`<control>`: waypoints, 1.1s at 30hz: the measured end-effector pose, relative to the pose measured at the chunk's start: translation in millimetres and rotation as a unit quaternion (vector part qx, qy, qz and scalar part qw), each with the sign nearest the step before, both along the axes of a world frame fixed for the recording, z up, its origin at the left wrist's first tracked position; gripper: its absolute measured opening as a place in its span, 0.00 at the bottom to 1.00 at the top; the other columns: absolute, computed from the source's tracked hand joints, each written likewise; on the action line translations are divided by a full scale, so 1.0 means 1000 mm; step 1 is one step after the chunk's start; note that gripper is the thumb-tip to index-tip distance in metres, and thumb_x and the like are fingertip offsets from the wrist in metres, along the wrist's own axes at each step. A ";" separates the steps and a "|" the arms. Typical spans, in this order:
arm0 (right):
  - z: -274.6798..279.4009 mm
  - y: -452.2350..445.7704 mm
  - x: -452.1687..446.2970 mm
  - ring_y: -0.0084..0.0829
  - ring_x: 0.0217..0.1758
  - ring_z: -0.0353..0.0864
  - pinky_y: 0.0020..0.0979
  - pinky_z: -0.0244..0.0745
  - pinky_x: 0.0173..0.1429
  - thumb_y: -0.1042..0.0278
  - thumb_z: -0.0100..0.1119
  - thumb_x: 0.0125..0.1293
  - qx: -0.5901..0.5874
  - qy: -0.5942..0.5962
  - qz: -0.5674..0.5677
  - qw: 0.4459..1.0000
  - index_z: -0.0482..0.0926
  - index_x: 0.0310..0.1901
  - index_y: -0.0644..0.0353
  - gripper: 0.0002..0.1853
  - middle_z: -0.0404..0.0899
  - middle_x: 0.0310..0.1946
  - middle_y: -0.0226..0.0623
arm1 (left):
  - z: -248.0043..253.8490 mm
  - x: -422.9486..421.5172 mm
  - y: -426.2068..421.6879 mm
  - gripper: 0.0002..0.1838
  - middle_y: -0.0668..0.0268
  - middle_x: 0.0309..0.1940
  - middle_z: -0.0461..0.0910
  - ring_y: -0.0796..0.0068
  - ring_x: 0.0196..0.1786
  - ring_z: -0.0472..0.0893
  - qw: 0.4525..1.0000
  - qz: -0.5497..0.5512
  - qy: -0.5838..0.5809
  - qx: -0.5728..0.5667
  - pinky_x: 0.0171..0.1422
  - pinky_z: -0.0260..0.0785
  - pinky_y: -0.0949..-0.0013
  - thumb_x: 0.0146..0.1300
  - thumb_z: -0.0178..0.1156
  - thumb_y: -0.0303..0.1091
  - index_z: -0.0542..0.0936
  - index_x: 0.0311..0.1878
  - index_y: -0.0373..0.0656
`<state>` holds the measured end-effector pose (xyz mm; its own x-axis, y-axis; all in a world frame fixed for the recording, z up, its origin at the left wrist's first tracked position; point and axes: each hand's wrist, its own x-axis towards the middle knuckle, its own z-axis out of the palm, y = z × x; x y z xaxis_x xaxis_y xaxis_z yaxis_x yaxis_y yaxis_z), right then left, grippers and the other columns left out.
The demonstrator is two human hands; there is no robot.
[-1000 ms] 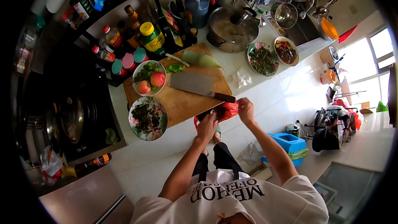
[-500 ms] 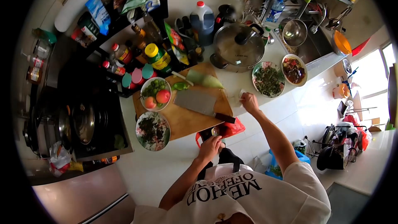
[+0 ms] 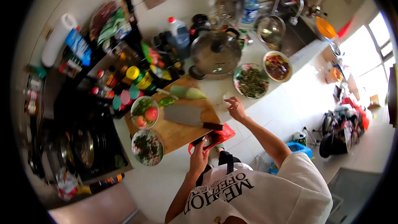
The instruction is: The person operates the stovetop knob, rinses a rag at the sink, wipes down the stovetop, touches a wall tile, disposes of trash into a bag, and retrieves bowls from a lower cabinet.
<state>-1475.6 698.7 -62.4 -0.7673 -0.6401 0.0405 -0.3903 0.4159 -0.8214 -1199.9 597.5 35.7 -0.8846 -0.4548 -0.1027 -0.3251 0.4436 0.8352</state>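
Note:
My left hand (image 3: pixel 199 157) is closed at the near rim of a red plastic bag (image 3: pixel 225 134), which hangs at the counter's edge; its dark inside is hard to make out. Over the counter, my right hand (image 3: pixel 236 108) pinches a small crumpled whitish plastic piece (image 3: pixel 226 99). A cleaver (image 3: pixel 182 115) lies flat on the wooden cutting board (image 3: pixel 176 135), its dark handle pointing at the bag. Behind the blade rest a green pepper (image 3: pixel 166 101) and a thick pale-green vegetable piece (image 3: pixel 187 92).
Left of the board are a bowl of fruit (image 3: pixel 144 114) and a plate of chopped greens (image 3: pixel 147 147). A lidded pot (image 3: pixel 216 52), a plate of herbs (image 3: pixel 251 81) and a bowl of red food (image 3: pixel 277 66) stand behind. Bottles line the back left, beside the stove.
My right hand has left the red bag and moved up over the counter to the whitish plastic, which is now in its fingers. My left hand stays at the bag. The camera view has shifted.

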 end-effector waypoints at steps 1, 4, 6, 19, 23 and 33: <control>0.013 0.005 0.004 0.41 0.41 0.79 0.35 0.76 0.44 0.82 0.58 0.50 -0.029 -0.047 -0.022 0.998 0.76 0.49 0.58 0.21 0.70 0.48 0.45 | -0.002 0.006 0.001 0.22 0.57 0.40 0.74 0.62 0.36 0.77 1.000 0.002 0.001 0.000 0.38 0.72 0.66 0.61 0.56 0.27 0.68 0.59 0.40; 0.035 0.032 0.025 0.38 0.46 0.78 0.33 0.77 0.47 0.82 0.56 0.54 -0.026 0.068 -0.041 0.996 0.67 0.60 0.56 0.29 0.65 0.55 0.44 | -0.009 0.025 0.004 0.19 0.57 0.39 0.74 0.64 0.35 0.78 1.000 -0.003 0.018 -0.003 0.36 0.72 0.67 0.61 0.56 0.27 0.70 0.56 0.39; 0.042 0.053 0.043 0.39 0.46 0.78 0.35 0.76 0.47 0.82 0.56 0.54 -0.050 0.041 -0.079 0.995 0.66 0.59 0.58 0.28 0.66 0.54 0.45 | -0.013 0.034 0.003 0.14 0.58 0.35 0.75 0.65 0.34 0.78 0.999 -0.010 0.038 -0.010 0.34 0.72 0.68 0.61 0.57 0.27 0.74 0.51 0.38; -0.048 0.152 0.248 0.34 0.36 0.80 0.35 0.74 0.45 0.78 0.56 0.52 0.049 -0.043 -0.147 0.987 0.71 0.53 0.60 0.23 0.76 0.42 0.43 | -0.045 0.011 -0.018 0.18 0.57 0.36 0.76 0.62 0.33 0.76 0.981 -0.062 0.096 -0.156 0.33 0.69 0.62 0.56 0.59 0.23 0.74 0.52 0.38; -0.092 0.153 0.246 0.44 0.41 0.76 0.37 0.74 0.43 0.79 0.50 0.53 0.022 -0.154 -0.222 0.962 0.72 0.51 0.59 0.20 0.74 0.44 0.49 | -0.036 0.045 0.004 0.21 0.60 0.42 0.74 0.72 0.36 0.77 0.994 -0.049 0.094 0.021 0.35 0.73 0.72 0.58 0.56 0.19 0.70 0.56 0.39; -0.212 0.098 0.214 0.41 0.41 0.79 0.35 0.75 0.47 0.79 0.51 0.52 0.053 -0.183 -0.075 0.979 0.68 0.56 0.61 0.25 0.75 0.46 0.49 | -0.189 0.167 0.011 0.19 0.65 0.51 0.72 0.74 0.47 0.76 0.986 0.067 -0.123 0.093 0.39 0.73 0.73 0.59 0.55 0.20 0.70 0.54 0.41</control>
